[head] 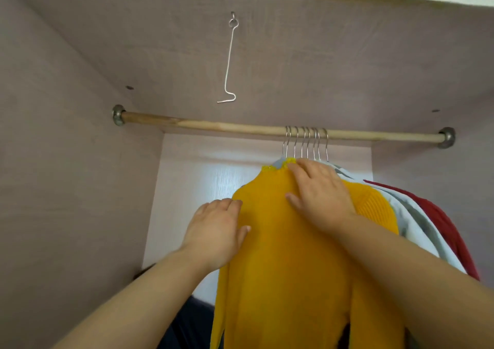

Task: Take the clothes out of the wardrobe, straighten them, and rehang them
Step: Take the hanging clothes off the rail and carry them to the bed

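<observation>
Yellow sweater (288, 255) hangs under the wooden rail (213, 127), toward its three o'clock end, the nearest piece in a tight row of metal hangers (304, 142). The right hand (320, 193) lies flat just below the collar, fingers straight and slightly spread, gripping nothing. The left hand (216, 231), at eight o'clock of it, presses the sweater's shoulder edge, fingers straight and close together. At three o'clock of the sweater come a white-grey garment (417, 215) and a red garment (441, 220). A wire hook (230, 62) dangles at twelve.

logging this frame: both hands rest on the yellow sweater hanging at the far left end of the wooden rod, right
Not the left end: the head view shows the yellow sweater hanging right of middle on the wooden rod. The left hand and right hand rest on it.
</observation>
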Demonstrator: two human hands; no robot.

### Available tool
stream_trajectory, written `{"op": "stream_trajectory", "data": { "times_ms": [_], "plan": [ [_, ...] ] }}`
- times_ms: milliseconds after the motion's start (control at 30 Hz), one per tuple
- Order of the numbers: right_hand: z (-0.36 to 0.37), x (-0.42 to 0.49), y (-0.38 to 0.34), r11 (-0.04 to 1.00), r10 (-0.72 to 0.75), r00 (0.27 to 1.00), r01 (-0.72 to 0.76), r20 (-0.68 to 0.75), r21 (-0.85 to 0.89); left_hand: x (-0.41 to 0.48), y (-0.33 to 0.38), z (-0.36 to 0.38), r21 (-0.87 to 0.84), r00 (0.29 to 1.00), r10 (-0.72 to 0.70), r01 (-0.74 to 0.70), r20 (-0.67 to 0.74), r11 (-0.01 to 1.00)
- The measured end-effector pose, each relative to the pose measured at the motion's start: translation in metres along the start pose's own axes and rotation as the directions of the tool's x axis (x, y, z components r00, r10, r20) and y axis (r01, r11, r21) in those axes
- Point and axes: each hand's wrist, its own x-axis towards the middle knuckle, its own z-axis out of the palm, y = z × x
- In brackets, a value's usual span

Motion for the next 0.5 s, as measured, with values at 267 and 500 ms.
{"op": "stream_trajectory", "data": {
  "times_ms": [267, 500],
  "plan": [
    [0.038, 0.011, 0.035, 0.993, 0.098, 0.993, -0.101, -0.059, -0.053, 0.013, -0.003, 0.023, 0.021, 1.0, 0.01, -0.01, -0.003, 1.0],
    [0.055, 0.015, 0.053, 0.987, 0.098, 0.984, -0.077, -0.151, 0.139, 0.024, -0.005, 0.024, 0.055, 0.999, -0.05, 0.051, -0.018, 0.997]
  ]
}}
